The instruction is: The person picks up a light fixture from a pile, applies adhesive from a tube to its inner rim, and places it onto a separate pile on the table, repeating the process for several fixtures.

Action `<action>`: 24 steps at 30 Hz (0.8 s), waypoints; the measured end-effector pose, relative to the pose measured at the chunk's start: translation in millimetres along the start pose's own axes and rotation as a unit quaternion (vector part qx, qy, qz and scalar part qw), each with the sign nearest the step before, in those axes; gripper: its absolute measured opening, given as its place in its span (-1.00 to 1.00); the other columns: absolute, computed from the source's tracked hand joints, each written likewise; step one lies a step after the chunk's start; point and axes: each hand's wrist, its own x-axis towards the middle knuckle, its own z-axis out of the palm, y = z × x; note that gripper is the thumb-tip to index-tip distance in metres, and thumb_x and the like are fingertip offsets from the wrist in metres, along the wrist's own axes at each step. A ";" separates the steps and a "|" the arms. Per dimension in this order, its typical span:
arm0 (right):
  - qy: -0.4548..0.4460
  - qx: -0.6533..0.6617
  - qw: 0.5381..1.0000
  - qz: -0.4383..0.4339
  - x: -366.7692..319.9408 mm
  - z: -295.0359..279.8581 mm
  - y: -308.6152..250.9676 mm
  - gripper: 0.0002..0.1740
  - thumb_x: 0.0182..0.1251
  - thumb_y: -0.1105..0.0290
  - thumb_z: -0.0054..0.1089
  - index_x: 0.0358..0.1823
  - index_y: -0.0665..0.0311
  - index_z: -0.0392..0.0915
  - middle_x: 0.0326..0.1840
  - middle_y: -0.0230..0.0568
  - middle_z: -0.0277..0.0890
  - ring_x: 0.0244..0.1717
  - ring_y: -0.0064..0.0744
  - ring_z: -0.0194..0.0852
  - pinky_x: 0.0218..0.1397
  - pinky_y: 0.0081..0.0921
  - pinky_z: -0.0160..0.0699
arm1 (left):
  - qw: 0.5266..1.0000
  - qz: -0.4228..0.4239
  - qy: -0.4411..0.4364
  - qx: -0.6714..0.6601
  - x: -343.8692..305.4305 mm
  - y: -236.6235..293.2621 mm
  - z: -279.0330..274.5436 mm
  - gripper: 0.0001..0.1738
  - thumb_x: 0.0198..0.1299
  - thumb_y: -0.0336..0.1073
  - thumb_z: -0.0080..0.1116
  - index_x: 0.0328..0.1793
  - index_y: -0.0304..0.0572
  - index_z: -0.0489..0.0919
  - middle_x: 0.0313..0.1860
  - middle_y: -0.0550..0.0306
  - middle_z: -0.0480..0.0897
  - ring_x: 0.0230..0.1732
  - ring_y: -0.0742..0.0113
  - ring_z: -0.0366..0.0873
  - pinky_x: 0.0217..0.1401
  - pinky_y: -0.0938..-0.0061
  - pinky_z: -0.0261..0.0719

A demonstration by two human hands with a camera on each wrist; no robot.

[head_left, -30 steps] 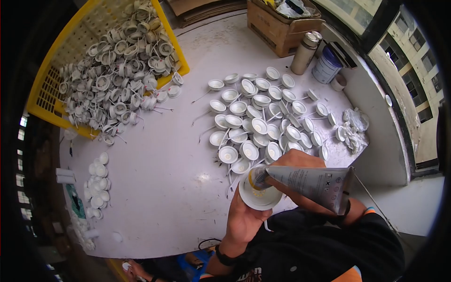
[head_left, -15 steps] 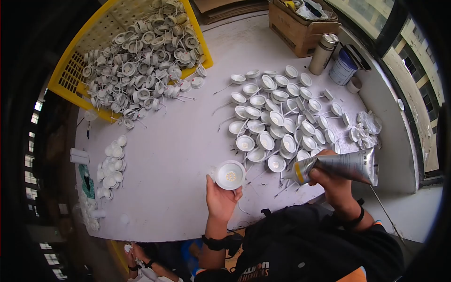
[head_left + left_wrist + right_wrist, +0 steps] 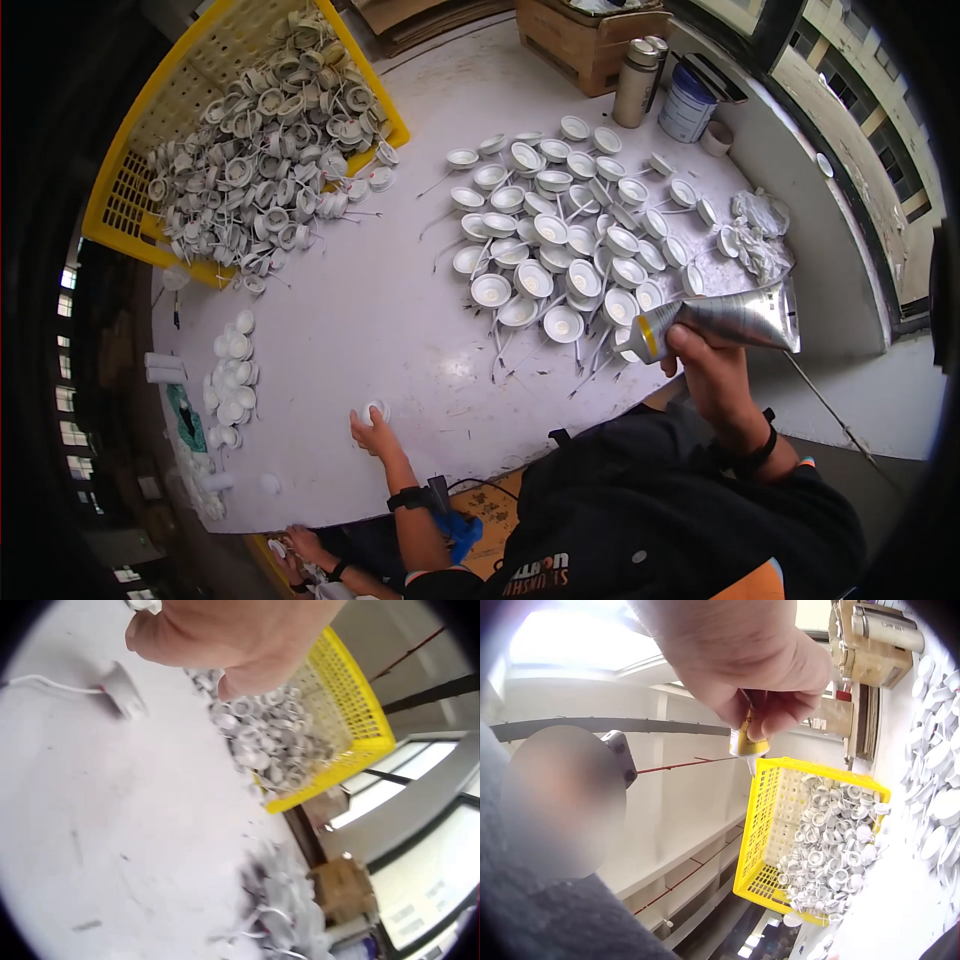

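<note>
Tube (image 3: 740, 318) at centre right, long axis near-horizontal, nozzle (image 3: 626, 348) pointing left, gripped by the right hand (image 3: 716, 378); left hand (image 3: 376, 438), lower centre, beside a white cup (image 3: 377, 409), grip unclear.

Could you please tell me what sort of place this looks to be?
It looks like a factory workshop, perhaps one assembling lights: a yellow crate is heaped with white parts, many white cups with wires lie grouped on the table, and the right hand grips a silver tube.
</note>
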 end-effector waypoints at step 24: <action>0.058 0.084 0.995 0.007 79.4 -128.3 -27.8 -0.81 0.06 0.43 0.13 -0.31 0.37 0.41 -0.45 -0.27 0.37 -0.56 -0.51 0.31 -0.57 -0.60 0.29 | 0.762 0.025 -0.599 -0.245 -196.3 226.1 185.3 -0.90 0.06 -0.51 -0.07 -0.26 -0.31 0.42 -0.25 0.08 0.46 -0.23 0.37 0.42 -0.10 0.53 0.35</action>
